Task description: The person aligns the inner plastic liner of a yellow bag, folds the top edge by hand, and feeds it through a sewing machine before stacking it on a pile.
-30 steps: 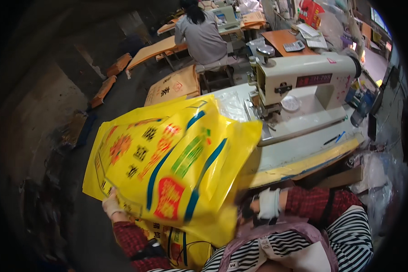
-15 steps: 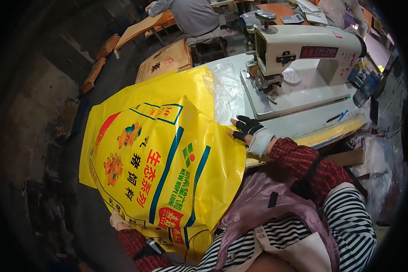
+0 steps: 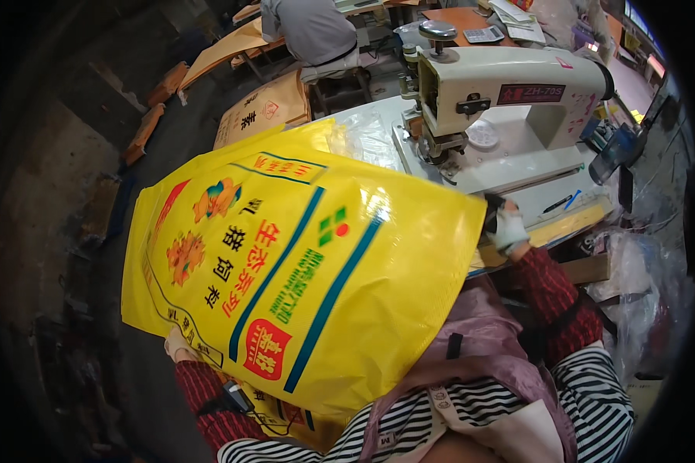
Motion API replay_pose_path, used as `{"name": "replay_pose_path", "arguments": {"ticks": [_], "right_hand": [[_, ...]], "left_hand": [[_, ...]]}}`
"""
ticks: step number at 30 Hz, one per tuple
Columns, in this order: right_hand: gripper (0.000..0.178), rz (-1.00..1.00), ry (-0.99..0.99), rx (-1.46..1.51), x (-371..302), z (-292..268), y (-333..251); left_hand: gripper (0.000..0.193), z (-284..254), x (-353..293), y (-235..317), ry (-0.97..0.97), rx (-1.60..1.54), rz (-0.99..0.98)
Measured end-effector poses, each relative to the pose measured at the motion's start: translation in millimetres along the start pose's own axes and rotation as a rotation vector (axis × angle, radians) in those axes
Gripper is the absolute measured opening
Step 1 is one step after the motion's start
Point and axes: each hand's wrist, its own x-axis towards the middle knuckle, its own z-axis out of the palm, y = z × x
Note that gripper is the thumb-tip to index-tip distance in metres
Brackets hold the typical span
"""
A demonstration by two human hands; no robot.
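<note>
A large yellow printed plastic sack (image 3: pixel 347 309) spreads across my lap and up onto the sewing table. My right hand (image 3: pixel 508 225), in a black and pale fingerless glove, pinches the sack's right corner beside the table edge; some fingers are hidden behind the plastic. At the sack's lower left edge, my left hand (image 3: pixel 179 345) grips the side, its fingers partly covered by the sack. More yellow sack layers lie underneath. Just beyond my right hand stands a white sewing machine (image 3: pixel 510 85), its needle head above and behind the sack.
Clear plastic film (image 3: pixel 368 137) lies on the white table left of the machine. A black pen (image 3: pixel 557 204) and a blue one rest near the table's front. Brown paper sacks (image 3: pixel 266 108) are stacked farther back. Another person (image 3: pixel 313 35) sits at a far bench.
My right hand has drawn the sack's corner rightward and lifted it, so the sack's top layer is stretched flatter. Its near wrinkles have smoothed out. My left hand has shifted slightly up and left.
</note>
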Motion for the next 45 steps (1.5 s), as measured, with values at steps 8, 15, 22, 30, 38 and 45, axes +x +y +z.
{"name": "replay_pose_path", "arguments": {"ticks": [8, 15, 22, 30, 38, 45], "right_hand": [[0.030, 0.315, -0.411, 1.430, -33.6, 19.5, 58.6], [0.029, 0.177, -0.353, 0.940, -28.4, 14.0, -11.3], [0.030, -0.226, -0.995, 0.911, -62.9, 64.8, -150.7], [0.035, -0.359, -1.410, 0.714, -110.1, 141.5, -225.6], [0.041, -0.575, -1.058, 0.168, -119.3, 212.6, -267.3], [0.050, -0.774, -0.964, -0.134, -114.7, 307.7, -236.9]], "left_hand": [[0.036, -23.6, -51.5, -139.2, -1.012, -0.481, 0.189], [0.033, -75.4, -150.6, -296.9, -0.962, 0.433, 0.402], [0.020, -211.9, -146.3, -354.5, 0.115, 0.056, 0.298], [0.026, -272.9, -210.8, -438.4, 0.263, 0.679, -0.165], [0.035, -238.0, -127.8, -454.5, 0.042, 0.735, -0.396], [0.039, -182.4, -92.2, -330.0, -0.094, -0.780, -0.145]]}}
